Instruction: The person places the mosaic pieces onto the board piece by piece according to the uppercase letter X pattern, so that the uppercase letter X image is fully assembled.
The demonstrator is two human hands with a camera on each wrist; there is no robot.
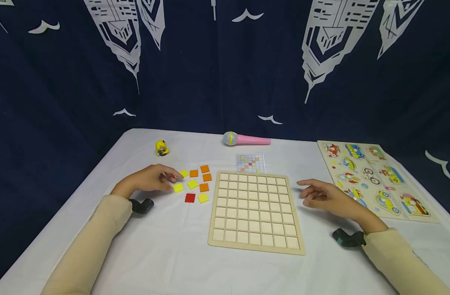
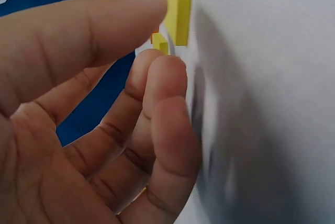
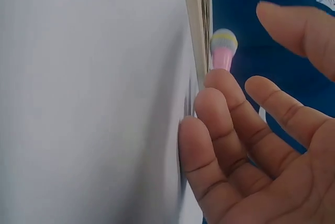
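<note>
Head view: the left hand (image 1: 149,179) is resting on the white counter (image 1: 166,254) at the 9 o'clock side of a cluster of coloured tiles (image 1: 196,185), with its fingers loosely curled and the fingertips (image 1: 172,177) lying just beside the nearest yellow tile (image 1: 178,187); no tile is being gripped. The cluster is sitting at the 9 o'clock side of the wooden grid board (image 1: 255,209), near its far left corner, and is containing yellow, orange and one red tile (image 1: 189,198). The right hand (image 1: 328,198) is hovering at the 3 o'clock side of the board, fingers relaxed and spread, holding nothing. A pattern card (image 1: 250,163) is lying at the board's 12 o'clock, a pink toy microphone (image 1: 246,139) beyond it, a small yellow figure (image 1: 161,148) at 11 o'clock, and a vehicle puzzle board (image 1: 376,178) at 3 o'clock. Left wrist view: the left hand (image 2: 104,130) is showing its thumb and curled fingers with a gap between them, empty, and a yellow tile (image 2: 177,9) is lying close past the fingertips on the counter (image 2: 272,103). Right wrist view: the right hand (image 3: 261,150) is standing open, fingers only slightly bent, beside the edge of the grid board (image 3: 194,30); the microphone (image 3: 223,48) is showing beyond it.
</note>
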